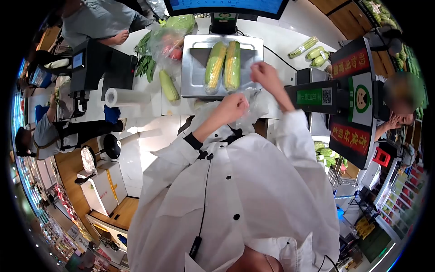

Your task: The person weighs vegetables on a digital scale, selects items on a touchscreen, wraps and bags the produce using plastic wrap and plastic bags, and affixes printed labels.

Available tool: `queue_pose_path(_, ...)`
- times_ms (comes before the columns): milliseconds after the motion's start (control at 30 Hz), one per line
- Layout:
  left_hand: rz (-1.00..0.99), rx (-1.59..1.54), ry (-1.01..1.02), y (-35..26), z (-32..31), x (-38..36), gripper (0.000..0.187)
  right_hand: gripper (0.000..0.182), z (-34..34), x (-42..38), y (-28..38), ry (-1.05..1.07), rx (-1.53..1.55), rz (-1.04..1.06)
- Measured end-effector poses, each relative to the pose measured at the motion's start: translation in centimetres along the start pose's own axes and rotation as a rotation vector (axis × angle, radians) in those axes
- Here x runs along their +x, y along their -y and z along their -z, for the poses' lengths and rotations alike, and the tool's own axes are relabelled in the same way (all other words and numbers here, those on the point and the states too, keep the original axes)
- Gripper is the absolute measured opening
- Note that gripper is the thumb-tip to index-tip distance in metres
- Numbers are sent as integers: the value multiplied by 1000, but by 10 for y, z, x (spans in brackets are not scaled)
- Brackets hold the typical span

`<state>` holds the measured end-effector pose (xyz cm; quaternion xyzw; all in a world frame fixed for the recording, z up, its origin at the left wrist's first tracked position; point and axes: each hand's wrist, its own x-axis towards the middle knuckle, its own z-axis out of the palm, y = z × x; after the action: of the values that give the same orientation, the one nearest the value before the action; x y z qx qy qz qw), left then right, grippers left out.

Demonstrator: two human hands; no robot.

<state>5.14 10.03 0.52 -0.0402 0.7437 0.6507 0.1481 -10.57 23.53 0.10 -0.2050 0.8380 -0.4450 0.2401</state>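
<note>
Two ears of corn (pixel 223 66) in pale green husks lie side by side on the steel scale tray (pixel 192 72), straight ahead of me. A thin clear plastic bag (pixel 255 99) is stretched between my hands just in front of the tray. My left hand (pixel 232 109) is closed on the bag's lower part near my chest. Raised at the tray's right front corner, my right hand (pixel 266 76) pinches the bag's upper edge. White coat sleeves cover both my arms.
A roll of plastic bags (pixel 127 96), a single husked corn (pixel 168 86) and green vegetables (pixel 145 61) lie left of the tray. A black label machine (pixel 93 63) stands further left. Another person (pixel 99 20) leans in at top left. A red-and-green sign (pixel 355 102) stands right.
</note>
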Motion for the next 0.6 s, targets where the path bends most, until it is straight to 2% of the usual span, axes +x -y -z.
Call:
queue_pose_path(33, 5, 4, 13, -2, -6, -7, 19, 48, -28, 14, -4, -176, -126, 9)
queue_pose_path(100, 83, -292, -185, -10, -13, -15, 10, 67, -66, 44, -15, -15, -305, -105)
queue_pose_path(133, 87, -282, -174, -11, -14, -18, 10, 67, -78, 45, -14, -23, -295, -112)
queue_pose_path(200, 385, -585, -404, -10, -14, -22, 5, 76, -93, 44, -15, -188, -510, -65)
queue_pose_path(233, 389, -575, -388, -5, -11, -21, 5, 76, -90, 49, -19, -199, -504, -79)
queue_pose_path(300, 297, -701, -410, -2, -5, -17, 7, 72, -78, 55, -24, 7, -278, -197)
queue_pose_path(333, 301, -699, -402, -9, -6, -14, 7, 72, -70, 52, -27, 2, -276, -205)
queue_pose_path(400, 351, -339, -455, -26, -9, -11, 15, 68, -47, 39, -30, -11, 106, -374)
queue_pose_path(433, 352, -336, -448, -22, -10, -9, 15, 66, -34, 29, -34, -37, 117, -348)
queue_pose_path(500, 139, -88, -441, -8, -13, -9, 21, 66, 7, -8, -14, 60, 159, -304)
queue_pose_path(567, 151, -112, -401, -16, -9, -14, 21, 62, 31, -54, -16, -32, 136, -40)
queue_pose_path(600, 160, -137, -372, -21, -7, -16, 22, 61, 47, -79, -7, 2, 139, -40)
